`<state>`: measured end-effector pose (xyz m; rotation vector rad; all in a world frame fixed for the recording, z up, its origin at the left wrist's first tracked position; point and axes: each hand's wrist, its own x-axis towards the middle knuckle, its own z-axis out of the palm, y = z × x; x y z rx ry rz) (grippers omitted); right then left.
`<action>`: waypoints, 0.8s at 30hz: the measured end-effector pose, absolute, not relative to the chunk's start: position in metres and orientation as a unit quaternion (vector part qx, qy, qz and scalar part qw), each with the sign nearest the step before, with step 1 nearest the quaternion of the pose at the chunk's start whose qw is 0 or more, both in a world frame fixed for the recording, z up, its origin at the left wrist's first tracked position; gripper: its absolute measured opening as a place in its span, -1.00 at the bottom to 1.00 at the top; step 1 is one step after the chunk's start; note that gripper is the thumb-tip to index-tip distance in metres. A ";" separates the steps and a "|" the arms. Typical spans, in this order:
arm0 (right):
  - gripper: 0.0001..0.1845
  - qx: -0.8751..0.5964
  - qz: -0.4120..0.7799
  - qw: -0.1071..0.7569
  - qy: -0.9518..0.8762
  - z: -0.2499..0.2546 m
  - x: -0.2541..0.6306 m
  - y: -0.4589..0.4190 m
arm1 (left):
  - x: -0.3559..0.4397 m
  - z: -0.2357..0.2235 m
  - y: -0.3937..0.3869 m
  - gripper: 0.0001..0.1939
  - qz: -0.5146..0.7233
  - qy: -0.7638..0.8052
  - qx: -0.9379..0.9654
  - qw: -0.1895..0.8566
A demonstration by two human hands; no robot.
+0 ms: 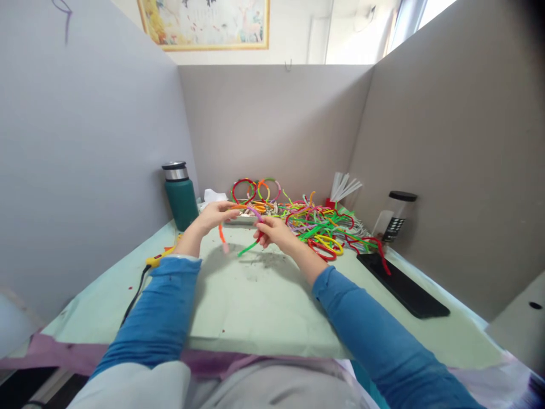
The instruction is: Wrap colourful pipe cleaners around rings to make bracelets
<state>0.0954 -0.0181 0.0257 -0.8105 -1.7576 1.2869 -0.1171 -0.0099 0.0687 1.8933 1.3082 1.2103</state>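
Note:
Between my hands is a bent strip of joined pipe cleaners (255, 213) in orange, purple, red, green and pink. It makes an open arch above the table, its orange-and-pink end and its green end hanging down apart. My left hand (216, 216) pinches the orange stretch at the upper left of the arch. The purple and red part on the other side is gripped between the thumb and fingers of my right hand (276, 232). Just behind my hands, finished-looking pipe cleaner rings (244, 191) stand upright by a shallow tray (244, 219) of small items.
A heap of colourful pipe cleaners (317, 221) lies back right, near white sticks (342, 187). A black phone-like slab (402, 287) and a lidded clear jar (395, 218) are at right. At left are a green bottle (181, 199) and a yellow corded tool (157, 259). Grey partitions (272, 125) enclose the table.

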 end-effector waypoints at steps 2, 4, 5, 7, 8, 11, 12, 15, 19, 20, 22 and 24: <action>-0.91 -0.294 0.606 0.339 -0.657 0.022 0.086 -0.017 | -0.119 0.073 -0.016 -0.44 0.482 0.457 0.687 0.295; -0.91 -0.284 0.658 0.281 -0.639 0.018 0.074 -0.012 | -0.120 0.076 -0.017 -0.45 0.517 0.450 0.663 0.300; -0.93 -0.319 0.659 0.267 -0.627 0.016 0.068 -0.009 | -0.121 0.076 -0.017 -0.46 0.532 0.455 0.650 0.296; -0.91 -0.435 0.563 0.376 -0.593 0.015 0.060 -0.001 | -0.122 0.075 -0.014 -0.48 0.548 0.477 0.624 0.287; -0.88 -0.467 0.484 0.447 -0.590 0.015 0.059 0.003 | -0.122 0.074 -0.012 -0.49 0.554 0.488 0.612 0.283; -0.84 -0.409 0.324 0.538 -0.661 0.022 0.068 0.009 | -0.124 0.070 -0.007 -0.56 0.574 0.507 0.584 0.270; -0.84 -0.386 0.323 0.537 -0.677 0.024 0.074 0.010 | -0.125 0.069 -0.006 -0.58 0.582 0.509 0.575 0.266; -0.85 -0.341 0.387 0.492 -0.702 0.030 0.095 0.008 | -0.126 0.065 -0.003 -0.64 0.603 0.521 0.549 0.253; -0.86 -0.374 0.442 0.372 -0.726 0.026 0.123 0.010 | -0.124 0.057 0.003 -0.66 0.586 0.539 0.547 0.258; -0.86 -0.418 0.381 0.423 -0.708 0.024 0.129 0.012 | -0.122 0.055 0.004 -0.66 0.573 0.544 0.553 0.264; -0.86 -0.436 0.252 0.517 -0.692 0.021 0.137 0.016 | -0.118 0.050 0.005 -0.63 0.548 0.555 0.565 0.271; -0.84 -0.405 0.231 0.546 -0.696 0.019 0.142 0.019 | -0.112 0.046 0.004 -0.57 0.517 0.560 0.583 0.281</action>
